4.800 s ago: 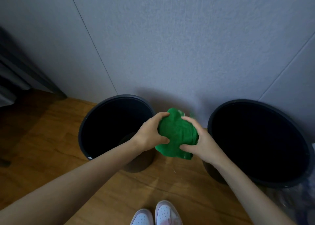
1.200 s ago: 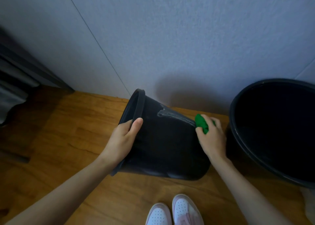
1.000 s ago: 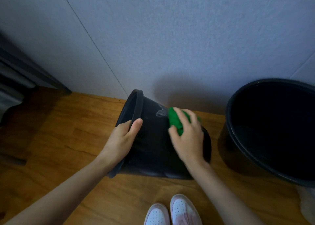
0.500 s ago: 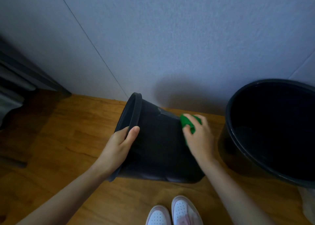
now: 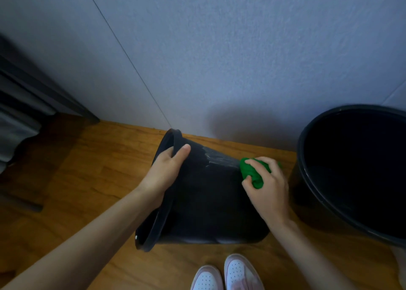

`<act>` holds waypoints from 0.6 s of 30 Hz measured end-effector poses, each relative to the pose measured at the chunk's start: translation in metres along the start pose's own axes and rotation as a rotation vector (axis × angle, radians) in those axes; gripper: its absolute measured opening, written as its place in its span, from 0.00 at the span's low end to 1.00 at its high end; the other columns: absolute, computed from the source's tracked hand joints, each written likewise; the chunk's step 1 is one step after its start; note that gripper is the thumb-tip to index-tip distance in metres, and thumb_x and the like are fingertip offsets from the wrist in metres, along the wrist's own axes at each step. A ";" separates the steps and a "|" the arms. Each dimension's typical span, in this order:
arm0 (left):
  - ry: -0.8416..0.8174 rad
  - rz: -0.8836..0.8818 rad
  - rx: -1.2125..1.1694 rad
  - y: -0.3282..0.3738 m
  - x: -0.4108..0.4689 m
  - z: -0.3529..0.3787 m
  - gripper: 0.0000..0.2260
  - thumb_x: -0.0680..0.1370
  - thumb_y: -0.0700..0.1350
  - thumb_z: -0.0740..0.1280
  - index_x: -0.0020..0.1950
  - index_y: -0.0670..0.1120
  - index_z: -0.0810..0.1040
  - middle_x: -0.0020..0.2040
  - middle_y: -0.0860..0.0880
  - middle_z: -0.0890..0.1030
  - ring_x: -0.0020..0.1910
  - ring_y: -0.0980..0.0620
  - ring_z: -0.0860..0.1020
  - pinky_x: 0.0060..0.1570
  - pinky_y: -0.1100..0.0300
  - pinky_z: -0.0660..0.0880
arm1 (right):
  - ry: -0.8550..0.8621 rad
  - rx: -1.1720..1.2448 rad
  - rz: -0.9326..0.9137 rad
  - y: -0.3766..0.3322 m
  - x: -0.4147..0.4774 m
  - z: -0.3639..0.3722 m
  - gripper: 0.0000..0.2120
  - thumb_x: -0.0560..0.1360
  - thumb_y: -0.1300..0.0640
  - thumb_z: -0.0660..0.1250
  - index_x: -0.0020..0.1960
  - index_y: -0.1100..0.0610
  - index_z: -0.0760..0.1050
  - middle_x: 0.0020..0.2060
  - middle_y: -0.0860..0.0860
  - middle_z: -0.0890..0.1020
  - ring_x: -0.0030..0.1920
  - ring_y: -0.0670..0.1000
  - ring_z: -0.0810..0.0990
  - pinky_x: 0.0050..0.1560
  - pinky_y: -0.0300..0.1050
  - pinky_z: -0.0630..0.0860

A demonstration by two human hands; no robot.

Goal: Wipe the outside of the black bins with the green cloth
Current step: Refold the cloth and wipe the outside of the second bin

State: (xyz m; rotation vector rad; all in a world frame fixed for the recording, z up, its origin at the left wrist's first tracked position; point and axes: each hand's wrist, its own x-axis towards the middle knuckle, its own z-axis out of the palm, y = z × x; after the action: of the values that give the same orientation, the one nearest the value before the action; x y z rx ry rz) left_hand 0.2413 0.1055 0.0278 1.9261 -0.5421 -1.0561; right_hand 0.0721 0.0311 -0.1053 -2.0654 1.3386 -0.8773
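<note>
Left hand [image 5: 167, 171] grips the tipped bin [image 5: 208, 201] by its rim, right hand [image 5: 267, 186] clutches the green cloth [image 5: 250, 171] on its wall; second bin [image 5: 307, 135] beyond the right hand seems unwiped

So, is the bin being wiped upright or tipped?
Tipped. The smaller black bin lies on its side, mouth facing left; left hand grips its rim, right hand holds green cloth.

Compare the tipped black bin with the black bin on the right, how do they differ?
The tipped bin lies sideways, mouth leftward; the right bin stands upright, mouth up. The left hand grips the tipped bin's rim and the right hand presses the green cloth on its wall; the right bin is untouched. Both are black, round and rimmed, on the wooden floor.
</note>
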 end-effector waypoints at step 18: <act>0.092 0.027 0.025 -0.014 -0.013 -0.018 0.13 0.80 0.55 0.55 0.51 0.52 0.76 0.52 0.46 0.81 0.53 0.46 0.79 0.57 0.47 0.74 | -0.193 0.097 -0.039 -0.068 0.020 0.025 0.25 0.67 0.45 0.56 0.63 0.47 0.74 0.60 0.50 0.75 0.61 0.56 0.73 0.56 0.55 0.74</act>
State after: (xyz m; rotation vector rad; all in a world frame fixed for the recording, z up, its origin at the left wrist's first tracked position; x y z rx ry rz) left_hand 0.2487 0.1306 0.0271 1.9728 -0.5306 -0.9429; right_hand 0.1365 0.0401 -0.0683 -2.0494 1.1355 -0.7235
